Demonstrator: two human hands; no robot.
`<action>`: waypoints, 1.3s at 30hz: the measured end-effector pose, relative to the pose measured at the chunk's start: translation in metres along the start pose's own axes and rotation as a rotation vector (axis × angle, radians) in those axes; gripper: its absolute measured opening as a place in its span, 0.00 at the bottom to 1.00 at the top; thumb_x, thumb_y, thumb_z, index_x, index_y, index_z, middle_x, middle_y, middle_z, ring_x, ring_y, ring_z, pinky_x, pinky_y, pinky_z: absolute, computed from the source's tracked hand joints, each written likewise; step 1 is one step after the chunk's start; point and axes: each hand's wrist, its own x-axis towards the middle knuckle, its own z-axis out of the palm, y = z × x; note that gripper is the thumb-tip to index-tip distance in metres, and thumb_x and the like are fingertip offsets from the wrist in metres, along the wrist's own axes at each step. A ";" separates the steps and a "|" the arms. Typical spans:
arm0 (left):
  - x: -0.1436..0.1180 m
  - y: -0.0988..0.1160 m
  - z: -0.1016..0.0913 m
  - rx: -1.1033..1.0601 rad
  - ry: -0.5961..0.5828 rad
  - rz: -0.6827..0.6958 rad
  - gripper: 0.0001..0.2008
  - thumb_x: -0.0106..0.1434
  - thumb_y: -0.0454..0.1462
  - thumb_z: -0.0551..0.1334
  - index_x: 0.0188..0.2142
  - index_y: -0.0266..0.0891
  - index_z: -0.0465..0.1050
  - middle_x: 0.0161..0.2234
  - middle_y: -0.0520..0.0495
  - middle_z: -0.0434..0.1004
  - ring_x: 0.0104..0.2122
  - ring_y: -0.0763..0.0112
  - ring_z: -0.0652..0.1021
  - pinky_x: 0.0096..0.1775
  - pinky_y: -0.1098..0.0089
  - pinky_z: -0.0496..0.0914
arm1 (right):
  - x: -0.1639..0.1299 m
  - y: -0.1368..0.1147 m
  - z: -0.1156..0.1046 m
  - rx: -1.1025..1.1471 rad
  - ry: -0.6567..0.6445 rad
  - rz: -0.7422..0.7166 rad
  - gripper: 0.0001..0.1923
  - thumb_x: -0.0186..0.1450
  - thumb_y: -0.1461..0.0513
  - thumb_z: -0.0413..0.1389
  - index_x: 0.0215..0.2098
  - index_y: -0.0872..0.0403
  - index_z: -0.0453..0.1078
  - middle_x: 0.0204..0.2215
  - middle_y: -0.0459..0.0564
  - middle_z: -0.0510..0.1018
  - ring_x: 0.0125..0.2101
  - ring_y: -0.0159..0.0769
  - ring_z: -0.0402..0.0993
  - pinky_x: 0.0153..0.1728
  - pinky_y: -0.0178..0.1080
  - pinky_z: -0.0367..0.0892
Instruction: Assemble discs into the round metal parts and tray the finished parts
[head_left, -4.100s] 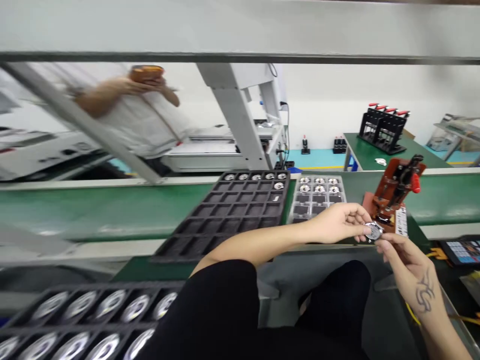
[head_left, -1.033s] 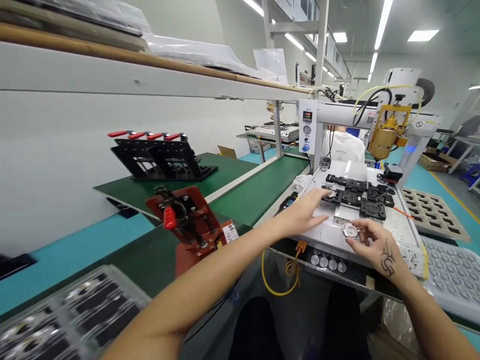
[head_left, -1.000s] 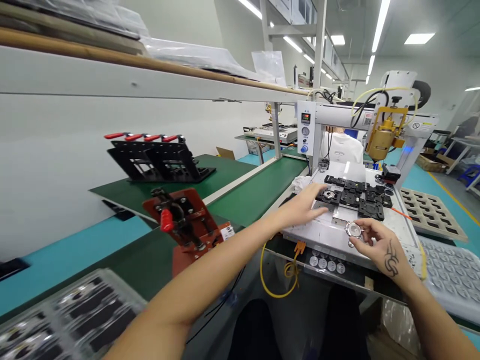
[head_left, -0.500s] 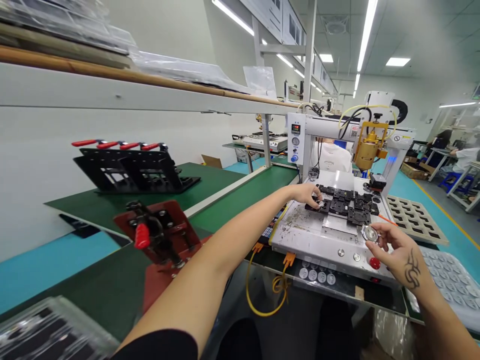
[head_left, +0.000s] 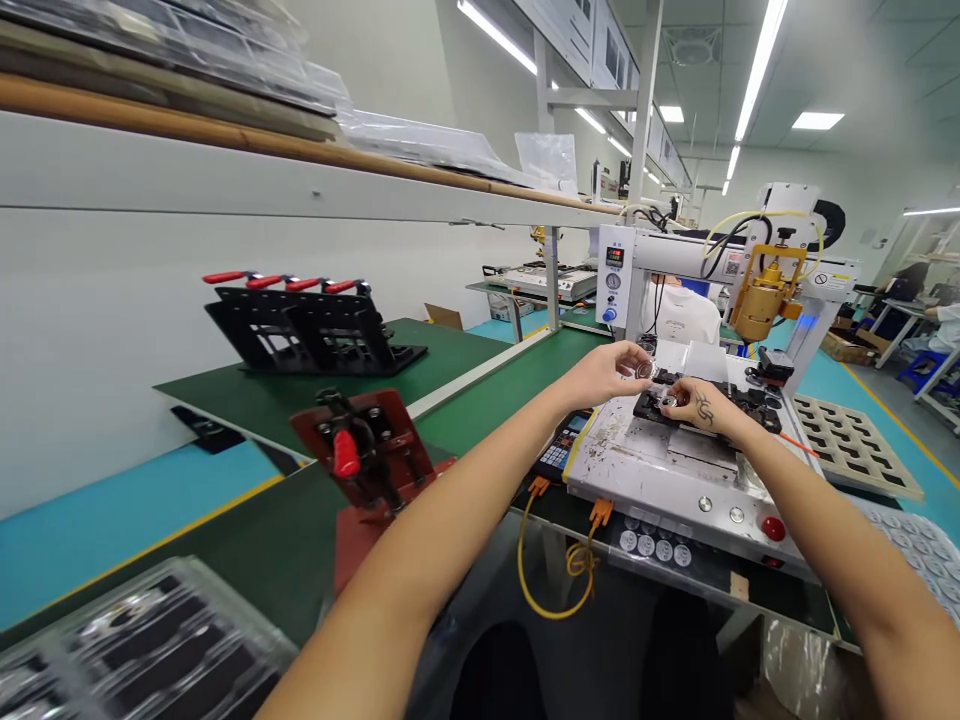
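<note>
My left hand (head_left: 609, 374) is just above the left end of the black fixture (head_left: 649, 406), its fingers pinching a round, shiny watch case (head_left: 646, 370). Right beside it, my right hand (head_left: 703, 406) is closed on a second round silver watch case (head_left: 669, 401), low against the fixture's left block. My right fingers cover part of that piece, so I cannot tell whether it is seated. The fixture lies on the white bed of a benchtop machine (head_left: 622, 455), and my right hand and forearm hide much of it.
A gold dispensing head (head_left: 757, 305) hangs over the bed's far right. A red toggle-clamp jig (head_left: 367, 450) stands near my left arm, with a clear tray (head_left: 187, 590) in front. At right are a beige slotted tray (head_left: 855, 440) and a plastic tray (head_left: 919, 545). Yellow cable loops below.
My right hand has carried its watch case from the bed's front right to the fixture's left end. My left hand has lifted off the fixture with a round piece. The view has shifted slightly left.
</note>
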 end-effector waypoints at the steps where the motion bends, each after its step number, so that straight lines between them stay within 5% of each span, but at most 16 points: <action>1: -0.009 0.003 -0.003 -0.013 0.015 0.008 0.23 0.61 0.48 0.71 0.50 0.37 0.76 0.48 0.39 0.83 0.44 0.61 0.82 0.51 0.59 0.78 | 0.006 0.001 0.001 -0.011 -0.027 0.004 0.18 0.58 0.51 0.69 0.39 0.56 0.79 0.30 0.46 0.78 0.29 0.36 0.70 0.33 0.38 0.65; 10: -0.068 0.010 -0.014 -0.027 0.066 -0.005 0.20 0.62 0.45 0.71 0.51 0.40 0.76 0.49 0.40 0.83 0.45 0.61 0.82 0.52 0.56 0.79 | 0.018 -0.003 0.001 -0.130 -0.140 -0.032 0.13 0.63 0.53 0.69 0.39 0.54 0.85 0.36 0.52 0.84 0.37 0.44 0.78 0.40 0.41 0.71; 21: -0.107 0.028 -0.007 -0.157 0.087 -0.007 0.19 0.64 0.42 0.71 0.52 0.42 0.75 0.48 0.43 0.83 0.44 0.66 0.82 0.51 0.60 0.79 | 0.004 -0.013 0.011 -0.297 0.070 -0.046 0.12 0.70 0.54 0.65 0.44 0.53 0.86 0.40 0.62 0.81 0.47 0.57 0.75 0.52 0.54 0.67; 25: -0.130 0.036 0.012 -0.196 0.122 -0.042 0.21 0.62 0.41 0.73 0.52 0.40 0.74 0.44 0.45 0.83 0.41 0.68 0.82 0.48 0.63 0.80 | -0.062 -0.008 -0.015 -0.286 0.263 -0.055 0.19 0.77 0.55 0.55 0.58 0.54 0.79 0.50 0.63 0.79 0.54 0.54 0.72 0.58 0.53 0.65; 29: -0.167 0.027 0.034 -0.200 0.146 -0.136 0.20 0.62 0.40 0.73 0.53 0.40 0.75 0.41 0.47 0.83 0.36 0.69 0.82 0.43 0.67 0.81 | -0.181 0.023 -0.035 -0.289 0.684 0.105 0.14 0.75 0.52 0.56 0.44 0.52 0.79 0.39 0.54 0.80 0.41 0.46 0.74 0.49 0.49 0.69; 32: -0.189 0.012 0.055 -0.193 0.141 -0.219 0.21 0.61 0.41 0.74 0.52 0.41 0.76 0.40 0.47 0.84 0.37 0.66 0.83 0.43 0.66 0.81 | -0.255 0.049 -0.028 -0.329 0.787 0.300 0.19 0.70 0.45 0.61 0.38 0.52 0.76 0.34 0.52 0.77 0.38 0.47 0.73 0.44 0.49 0.68; 36: -0.198 -0.003 0.094 -0.271 0.041 -0.276 0.21 0.61 0.43 0.73 0.51 0.40 0.76 0.41 0.46 0.85 0.38 0.64 0.85 0.44 0.64 0.81 | -0.294 0.068 -0.005 -0.356 0.806 0.376 0.27 0.67 0.37 0.61 0.34 0.51 0.72 0.33 0.53 0.75 0.40 0.50 0.72 0.46 0.53 0.68; 39: -0.196 -0.011 0.131 -0.294 -0.120 -0.250 0.21 0.61 0.42 0.74 0.52 0.41 0.76 0.45 0.45 0.86 0.44 0.61 0.85 0.50 0.61 0.80 | -0.296 0.056 0.017 -0.389 0.884 0.363 0.23 0.68 0.41 0.64 0.36 0.51 0.73 0.33 0.52 0.75 0.39 0.50 0.72 0.49 0.55 0.69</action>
